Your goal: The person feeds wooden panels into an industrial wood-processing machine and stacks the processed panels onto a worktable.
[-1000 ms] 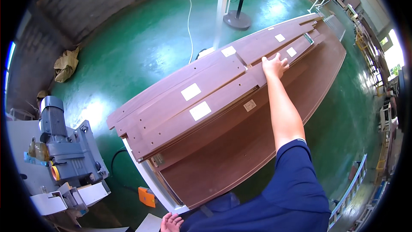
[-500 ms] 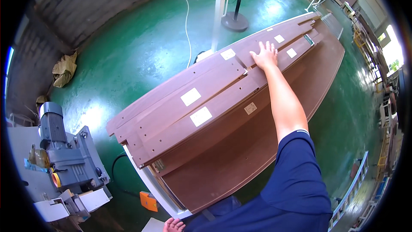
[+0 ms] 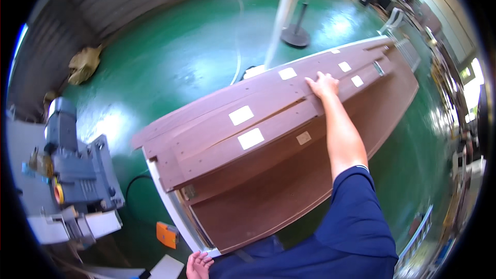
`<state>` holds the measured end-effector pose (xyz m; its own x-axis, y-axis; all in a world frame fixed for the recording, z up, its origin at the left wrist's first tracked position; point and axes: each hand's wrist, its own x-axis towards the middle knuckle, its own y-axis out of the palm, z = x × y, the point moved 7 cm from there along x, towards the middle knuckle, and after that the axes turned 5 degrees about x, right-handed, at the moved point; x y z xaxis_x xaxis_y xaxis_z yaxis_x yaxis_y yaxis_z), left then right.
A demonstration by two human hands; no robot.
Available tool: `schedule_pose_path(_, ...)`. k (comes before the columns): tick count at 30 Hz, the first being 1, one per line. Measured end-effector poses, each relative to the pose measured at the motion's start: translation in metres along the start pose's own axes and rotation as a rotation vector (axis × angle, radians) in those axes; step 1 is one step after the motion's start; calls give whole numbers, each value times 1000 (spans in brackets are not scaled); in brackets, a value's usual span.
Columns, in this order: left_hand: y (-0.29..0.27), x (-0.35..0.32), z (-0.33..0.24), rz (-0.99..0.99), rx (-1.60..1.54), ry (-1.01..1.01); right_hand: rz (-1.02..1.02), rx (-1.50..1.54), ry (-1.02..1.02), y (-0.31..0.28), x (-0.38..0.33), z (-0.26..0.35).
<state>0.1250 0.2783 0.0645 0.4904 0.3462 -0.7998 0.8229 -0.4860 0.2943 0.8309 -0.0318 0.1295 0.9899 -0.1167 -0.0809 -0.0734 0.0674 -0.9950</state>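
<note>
My right hand reaches across a long stack of brown boards and rests on its far half. Its thumb points left and its fingers are bent on the surface, with nothing held. White paper labels and small holes mark the upper boards. A wider brown panel lies under them, its near edge by my body. At the bottom, my left hand is beside the near corner of the white frame. Its fingers are loosely curved and apart, with nothing visible in them.
A grey motorised machine stands at left, with an orange box on the green floor. Beyond the boards are a white post and a round dark base. A blue ladder-like rail is at lower right.
The view has shifted and blurred, so the boards sit lower in it. My right hand's fingers have gone from spread flat to bent. My left hand appears slightly further left and more fully.
</note>
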Motion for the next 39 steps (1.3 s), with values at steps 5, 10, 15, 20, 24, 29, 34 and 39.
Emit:
schedule_pose_path(5, -24, 1, -2, 31, -23, 71, 4, 390, 21, -9, -32, 23)
schedule_pose_path(10, -39, -2, -13, 110, 30, 108, 126, 723, -223, 90, 64, -78)
schedule_pose_path(15, -116, -20, 13, -90, -147, 144, -121, 697, -429, 74, 40, -51)
schedule_pose_path(20, -230, -28, 57, -414, -150, 82, -729, 484, -683, 23, -107, -39)
schedule_pose_path(24, -316, -19, 119, -587, 49, -55, -761, 417, -607, 19, -203, -39)
schedule_pose_path(29, -366, -15, 160, -600, 531, -43, -410, 567, -372, 77, -288, -41)
schedule_pose_path(34, -369, 15, 141, -491, 602, -15, -97, 610, -134, 171, -379, -70)
schedule_pose_path(39, -378, 9, 92, -454, 546, 138, 166, 569, 33, 268, -440, -101)
